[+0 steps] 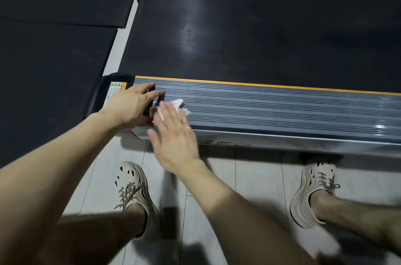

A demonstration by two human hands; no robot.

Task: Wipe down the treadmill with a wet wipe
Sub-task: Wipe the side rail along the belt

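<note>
Here, your right hand (173,132) lies flat on the wet wipe (178,105), fingers straight and together, pressing it down rather than clutching it. The wipe is a crumpled white wad on the treadmill (293,140), on the grey ribbed side rail (282,110). It sits near the rail's left end, and its edges poke out past your fingertips.

Your left hand (130,103) rests just beside it, further toward that same end of the rail. Its fingers are spread and extended onto the ribs, holding nothing. The two hands are nearly touching, with the wipe between them and mostly under the right palm.

At the rail's left end is a dark end cap (95,99) carrying a white and yellow warning label (116,90), partly hidden by your left wrist. Along the far edge of the rail runs an orange strip (260,86), and beyond that lies the black belt (260,36).

On the near side of the rail, your two beige shoes (132,188) stand on the pale plank floor (249,178). Left of the rail's end, dark mats (54,47) cover the floor.
</note>
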